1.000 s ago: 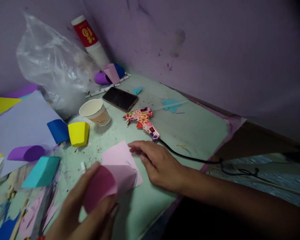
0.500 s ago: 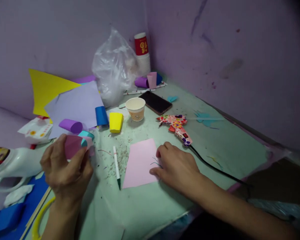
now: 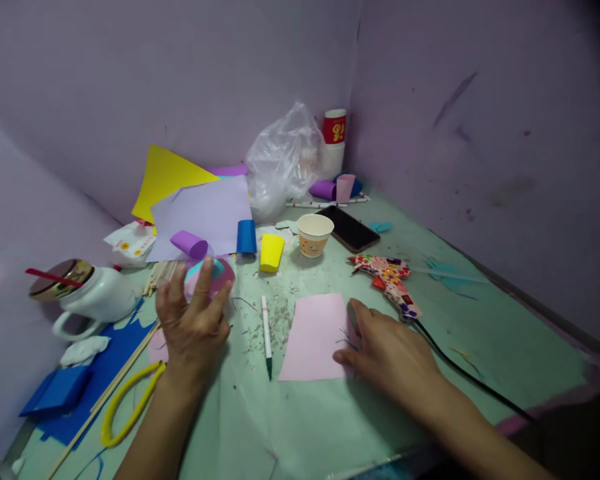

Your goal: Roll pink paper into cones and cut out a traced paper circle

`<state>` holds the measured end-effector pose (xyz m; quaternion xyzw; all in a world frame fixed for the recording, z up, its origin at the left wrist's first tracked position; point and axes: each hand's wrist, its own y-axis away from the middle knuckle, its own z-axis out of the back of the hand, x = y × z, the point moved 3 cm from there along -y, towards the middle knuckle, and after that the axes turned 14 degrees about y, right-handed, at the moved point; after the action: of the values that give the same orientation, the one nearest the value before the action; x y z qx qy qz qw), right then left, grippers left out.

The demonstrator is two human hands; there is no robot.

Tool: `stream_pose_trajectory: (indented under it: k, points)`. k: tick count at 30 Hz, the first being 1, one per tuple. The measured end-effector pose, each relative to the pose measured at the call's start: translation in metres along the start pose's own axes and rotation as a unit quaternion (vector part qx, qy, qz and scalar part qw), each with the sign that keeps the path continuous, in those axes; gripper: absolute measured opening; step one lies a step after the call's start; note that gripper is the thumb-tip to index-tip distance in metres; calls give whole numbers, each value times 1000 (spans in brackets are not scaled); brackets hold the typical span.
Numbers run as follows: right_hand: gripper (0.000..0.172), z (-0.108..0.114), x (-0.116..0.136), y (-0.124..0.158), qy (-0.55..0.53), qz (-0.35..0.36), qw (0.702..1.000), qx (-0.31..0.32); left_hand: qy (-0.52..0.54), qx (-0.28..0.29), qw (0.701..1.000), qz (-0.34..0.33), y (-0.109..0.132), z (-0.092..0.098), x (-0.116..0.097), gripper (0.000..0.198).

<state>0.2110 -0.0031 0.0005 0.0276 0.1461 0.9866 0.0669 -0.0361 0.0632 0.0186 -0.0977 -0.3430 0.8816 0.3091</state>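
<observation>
My left hand [image 3: 195, 327] reaches over the left part of the table, its fingers spread on a pink and teal paper piece [image 3: 219, 275] that is partly hidden behind them. My right hand [image 3: 393, 347] lies at the right edge of a pink paper sheet [image 3: 314, 340], thumb and forefinger apart, touching it beside a few thin dark strips [image 3: 347, 341]. A white marker with a dark green tip [image 3: 265, 330] lies left of the sheet. Beyond the right hand rests a flower-patterned glue gun [image 3: 387, 280] with a black cord.
Behind stand a paper cup [image 3: 314, 235], a yellow paper piece [image 3: 271, 253], a blue one [image 3: 247, 237], a phone [image 3: 353, 230] and a plastic bag [image 3: 283, 160]. Yellow-handled scissors [image 3: 111, 420], wooden sticks [image 3: 97, 407] and a white mug [image 3: 107, 293] are at left.
My left hand has lowered the pink and teal piece toward the table, and its fingers have spread. The view has shifted left. My right hand stays at the pink sheet.
</observation>
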Motion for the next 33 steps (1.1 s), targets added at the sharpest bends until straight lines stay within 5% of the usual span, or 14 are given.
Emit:
stream_pose_trajectory:
  k: [3,8,12,16,21,26,33]
  points:
    - [57,1,1,3,9,-12,1000,-18,34,69,997,5,-1,-9,-11,39]
    - [40,2,1,4,16,4,1000,6,85,146,986,9,-3,-19,-21,34]
    - [43,0,-1,-3,-3,20,999,26,123,104,987,26,2,-16,-26,33]
    - [65,-12,-6,-12,-69,37,997,30,172,34,979,100,2,-10,-32,26]
    - [74,-26,-17,-20,-148,30,988,37,194,43,945,259,-50,-10,-7,26]
    - [64,-24,-18,-19,-177,42,983,26,133,146,890,411,-125,-51,37,49]
    - [56,-25,-18,-16,-206,64,976,-23,110,251,822,499,-142,-100,51,36]
